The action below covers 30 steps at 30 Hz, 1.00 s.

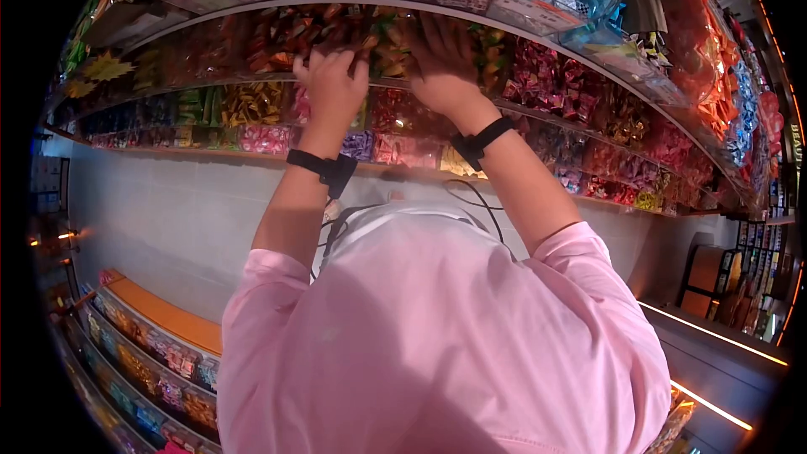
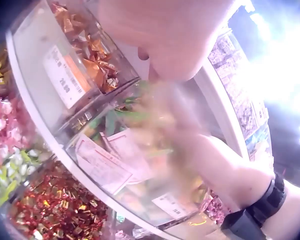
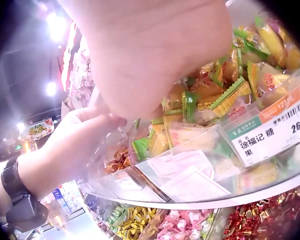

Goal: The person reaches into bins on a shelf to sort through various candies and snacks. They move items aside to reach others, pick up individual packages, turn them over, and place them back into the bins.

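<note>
Your right hand (image 1: 444, 63) spreads open over the yellow-and-green candies (image 3: 232, 95) behind the price label (image 3: 270, 131), your left (image 1: 334, 84) left of it, grip unclear; looks like reaching in, so any pick calls for curling those fingers.

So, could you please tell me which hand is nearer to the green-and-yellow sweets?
Right: the right hand is spread over the green-and-yellow sweets, while the left hand is to their left, by the orange-wrapped sweets.
</note>
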Motion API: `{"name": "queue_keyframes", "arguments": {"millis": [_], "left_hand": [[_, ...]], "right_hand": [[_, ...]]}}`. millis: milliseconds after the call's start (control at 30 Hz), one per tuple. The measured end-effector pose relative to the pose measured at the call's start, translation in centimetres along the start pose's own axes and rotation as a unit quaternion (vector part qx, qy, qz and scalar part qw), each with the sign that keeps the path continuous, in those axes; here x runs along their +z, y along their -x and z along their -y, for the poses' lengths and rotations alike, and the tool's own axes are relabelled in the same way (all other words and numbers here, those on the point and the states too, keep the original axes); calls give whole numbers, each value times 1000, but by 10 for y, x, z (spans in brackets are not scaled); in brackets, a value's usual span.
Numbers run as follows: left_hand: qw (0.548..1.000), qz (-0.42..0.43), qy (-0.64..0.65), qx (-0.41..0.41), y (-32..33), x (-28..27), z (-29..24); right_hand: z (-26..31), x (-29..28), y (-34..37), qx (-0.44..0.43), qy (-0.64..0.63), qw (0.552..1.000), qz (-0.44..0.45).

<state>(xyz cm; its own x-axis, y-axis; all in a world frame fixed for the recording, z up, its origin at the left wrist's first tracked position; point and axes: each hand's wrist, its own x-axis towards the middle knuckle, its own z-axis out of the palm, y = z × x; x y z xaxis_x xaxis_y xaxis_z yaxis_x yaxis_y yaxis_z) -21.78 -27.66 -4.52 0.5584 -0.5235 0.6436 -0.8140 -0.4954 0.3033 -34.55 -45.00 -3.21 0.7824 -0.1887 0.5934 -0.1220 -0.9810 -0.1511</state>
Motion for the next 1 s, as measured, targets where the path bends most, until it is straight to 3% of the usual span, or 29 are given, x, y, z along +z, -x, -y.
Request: {"name": "queue_keyframes", "arguments": {"millis": [67, 167, 267, 367, 467, 567, 633, 667, 767, 833, 900, 933, 967, 1000], "left_hand": [[1000, 6, 17, -15, -10, -3, -7], [993, -96, 20, 67, -44, 19, -10], [992, -77, -67, 73, -74, 34, -2], [988, 45, -144, 20, -93, 49, 4], [972, 197, -124, 39, -93, 27, -8], [971, 235, -35, 34, -91, 43, 8], [977, 206, -9, 57, -86, 28, 3], [980, 188, 2, 66, -81, 17, 1], [970, 65, 223, 72, -55, -11, 0], [977, 113, 180, 4, -4, -14, 12], [976, 69, 199, 49, 32, -41, 8], [976, 95, 189, 44, 52, -52, 16], [975, 124, 182, 38, 72, -60, 25], [967, 135, 216, -26, 91, -71, 29]], "right_hand": [[1, -1, 0, 11, -12, 1000, 0], [7, -8, -1, 20, -19, 1000, 9], [9, -12, 3, 31, -17, 999, 12], [6, -12, 18, 38, -14, 999, 27], [-8, -14, 28, 44, -17, 997, 55], [-16, -14, 35, 53, -36, 996, 65], [-15, -23, 31, 61, -51, 995, 65], [-12, -29, 28, 62, -48, 994, 70], [5, -48, 28, 56, -61, 995, 63], [12, -62, 36, 46, -90, 994, 41], [16, -68, 54, 68, -159, 984, 47], [20, -71, 68, 114, -185, 971, 98], [25, -72, 70, 58, -180, 981, 34], [30, -70, 77, 45, -213, 975, 44]]}}
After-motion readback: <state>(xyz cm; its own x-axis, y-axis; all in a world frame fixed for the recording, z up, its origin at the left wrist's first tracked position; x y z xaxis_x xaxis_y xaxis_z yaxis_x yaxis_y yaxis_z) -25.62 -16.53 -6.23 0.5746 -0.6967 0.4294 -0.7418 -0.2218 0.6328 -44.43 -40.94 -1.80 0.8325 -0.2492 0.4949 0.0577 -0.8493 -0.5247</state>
